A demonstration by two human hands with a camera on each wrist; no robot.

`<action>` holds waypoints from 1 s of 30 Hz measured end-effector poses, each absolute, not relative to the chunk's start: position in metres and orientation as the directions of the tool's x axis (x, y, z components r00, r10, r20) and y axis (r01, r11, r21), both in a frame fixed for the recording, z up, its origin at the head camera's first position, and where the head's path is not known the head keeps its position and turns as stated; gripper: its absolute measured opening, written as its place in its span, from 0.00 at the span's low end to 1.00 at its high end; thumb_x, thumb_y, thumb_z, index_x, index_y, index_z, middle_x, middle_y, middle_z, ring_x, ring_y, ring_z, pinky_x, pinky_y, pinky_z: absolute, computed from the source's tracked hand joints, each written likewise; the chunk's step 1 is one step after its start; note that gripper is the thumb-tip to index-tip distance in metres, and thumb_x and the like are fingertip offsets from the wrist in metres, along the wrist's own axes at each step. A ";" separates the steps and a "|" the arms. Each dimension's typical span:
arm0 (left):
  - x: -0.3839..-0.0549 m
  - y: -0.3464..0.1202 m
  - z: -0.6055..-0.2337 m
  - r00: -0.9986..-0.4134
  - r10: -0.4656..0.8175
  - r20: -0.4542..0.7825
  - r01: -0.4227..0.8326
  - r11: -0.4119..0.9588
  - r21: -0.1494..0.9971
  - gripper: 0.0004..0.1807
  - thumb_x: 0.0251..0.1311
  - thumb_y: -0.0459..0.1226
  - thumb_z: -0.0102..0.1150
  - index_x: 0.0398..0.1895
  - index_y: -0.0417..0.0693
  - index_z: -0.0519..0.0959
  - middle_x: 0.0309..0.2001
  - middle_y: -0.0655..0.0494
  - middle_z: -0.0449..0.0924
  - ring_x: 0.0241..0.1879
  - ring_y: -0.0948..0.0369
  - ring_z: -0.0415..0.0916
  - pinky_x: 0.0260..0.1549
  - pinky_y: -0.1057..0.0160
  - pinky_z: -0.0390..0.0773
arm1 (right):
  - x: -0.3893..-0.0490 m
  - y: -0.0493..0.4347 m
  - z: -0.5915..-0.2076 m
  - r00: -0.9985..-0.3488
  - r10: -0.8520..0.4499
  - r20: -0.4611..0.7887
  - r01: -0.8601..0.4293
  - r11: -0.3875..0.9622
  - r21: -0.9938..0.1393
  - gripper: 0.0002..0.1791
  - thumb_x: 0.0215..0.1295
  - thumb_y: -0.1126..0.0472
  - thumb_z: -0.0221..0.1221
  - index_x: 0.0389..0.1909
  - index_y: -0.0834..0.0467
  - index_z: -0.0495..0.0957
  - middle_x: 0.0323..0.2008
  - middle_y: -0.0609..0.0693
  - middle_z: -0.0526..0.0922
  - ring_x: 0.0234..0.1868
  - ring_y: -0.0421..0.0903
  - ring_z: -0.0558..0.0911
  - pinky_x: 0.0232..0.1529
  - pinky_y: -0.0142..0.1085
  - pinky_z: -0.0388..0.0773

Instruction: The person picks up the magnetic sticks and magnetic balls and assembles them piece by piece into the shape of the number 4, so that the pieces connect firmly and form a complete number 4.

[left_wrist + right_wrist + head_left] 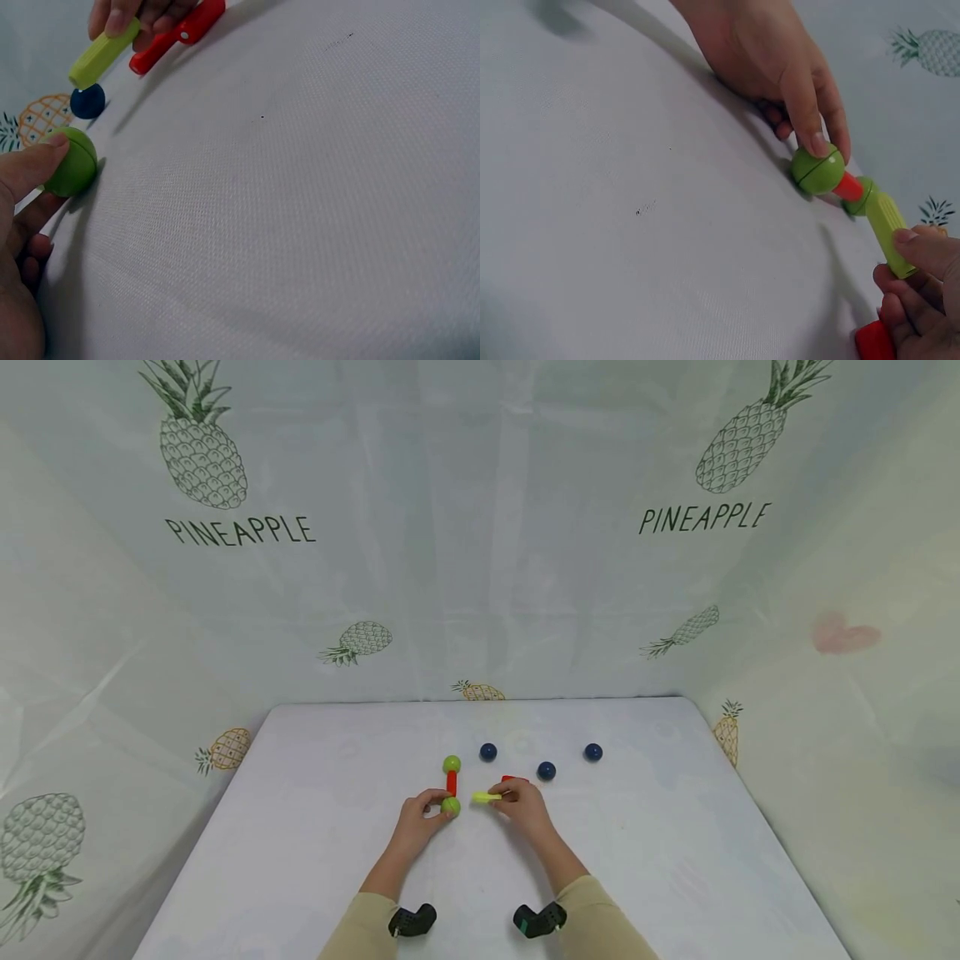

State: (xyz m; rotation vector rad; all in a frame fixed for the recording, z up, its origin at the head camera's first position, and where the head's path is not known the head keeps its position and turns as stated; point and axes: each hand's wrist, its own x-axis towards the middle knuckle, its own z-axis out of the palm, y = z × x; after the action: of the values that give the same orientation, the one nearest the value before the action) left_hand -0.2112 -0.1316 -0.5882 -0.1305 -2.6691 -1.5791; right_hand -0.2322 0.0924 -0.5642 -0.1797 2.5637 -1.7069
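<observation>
Two green balls stand in line, joined by a red rod (452,783). My left hand (417,818) pinches the nearer green ball (819,169) between thumb and fingers; the farther green ball (452,764) lies at the rod's other end. Just to the right, my right hand (521,806) pinches a yellow-green rod (890,234), whose free end points left toward the balls. A gap separates that rod from the nearer ball in the head view. Beside the right hand's fingers lie red rods (178,36), partly hidden by the hand in the head view.
Farther back on the white table (337,760) are three dark blue balls: one left (488,752), one in the middle (546,771), one right (593,752). A pineapple-print cloth (480,568) hangs behind and around the table. Each wrist carries a black device (412,921).
</observation>
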 end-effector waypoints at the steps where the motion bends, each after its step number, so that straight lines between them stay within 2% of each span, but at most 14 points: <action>1: -0.211 -0.132 -0.589 -0.995 0.054 0.079 0.095 0.482 0.871 0.16 0.55 0.33 0.70 0.48 0.45 0.82 0.43 0.53 0.82 0.45 0.55 0.69 0.47 0.53 0.69 | -0.232 0.092 -0.564 -0.991 -0.135 0.025 -0.076 0.390 -0.918 0.08 0.53 0.71 0.69 0.36 0.62 0.85 0.34 0.50 0.82 0.30 0.43 0.78 0.32 0.34 0.77; 13: -0.212 -0.132 -0.592 -0.995 0.053 0.084 0.099 0.487 0.868 0.16 0.55 0.34 0.70 0.48 0.47 0.82 0.44 0.54 0.82 0.47 0.55 0.69 0.48 0.55 0.70 | -0.232 0.084 -0.566 -0.976 -0.209 0.057 -0.147 0.443 -0.884 0.08 0.53 0.69 0.70 0.35 0.61 0.85 0.30 0.47 0.82 0.29 0.41 0.78 0.32 0.31 0.77; 30: -0.213 -0.133 -0.594 -0.992 0.067 0.108 0.127 0.474 0.871 0.16 0.55 0.34 0.70 0.47 0.47 0.82 0.43 0.54 0.83 0.46 0.54 0.70 0.47 0.54 0.70 | -0.232 0.076 -0.563 -0.970 -0.243 0.017 -0.144 0.515 -0.845 0.07 0.55 0.68 0.70 0.35 0.59 0.86 0.32 0.46 0.82 0.31 0.42 0.77 0.33 0.30 0.77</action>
State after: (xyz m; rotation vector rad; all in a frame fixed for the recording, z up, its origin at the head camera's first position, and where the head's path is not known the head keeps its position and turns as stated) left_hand -0.2130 -0.1331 -0.5935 -0.1738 -2.6462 -1.5721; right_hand -0.2318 0.0755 -0.5632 -0.3384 2.6432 -1.4585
